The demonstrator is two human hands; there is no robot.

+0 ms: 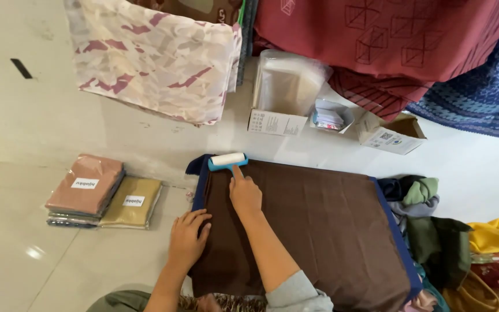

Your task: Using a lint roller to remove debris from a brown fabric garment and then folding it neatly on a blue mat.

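Nearest you, at about 7 o'clock of the brown cloth (319,225), your left hand (189,238) lies flat with fingers spread and released, pressing the near-left edge, apparently to keep the fabric from sliding or bunching. Just beyond, your right hand (245,193) is clenched around the blue handle of the lint roller (227,160), index finger stretched along it for steering. The roller's white drum sits at the cloth's far-left corner, near 11 o'clock, touching the fabric. The cloth is spread smooth over a blue-edged pad (398,237), which seems to give it a firm, flat bed.

At 9 o'clock, well apart on the floor (24,266), wrapped packs (104,196) of pink and tan fabric lie stacked, each with a white label. At 3 o'clock a heap of loose clothes (440,231) lies beside the pad. Farther off, at 12 to 1 o'clock, open boxes (287,98) holding clear bags stand against the wall, with patterned fabrics (157,58) hanging above.
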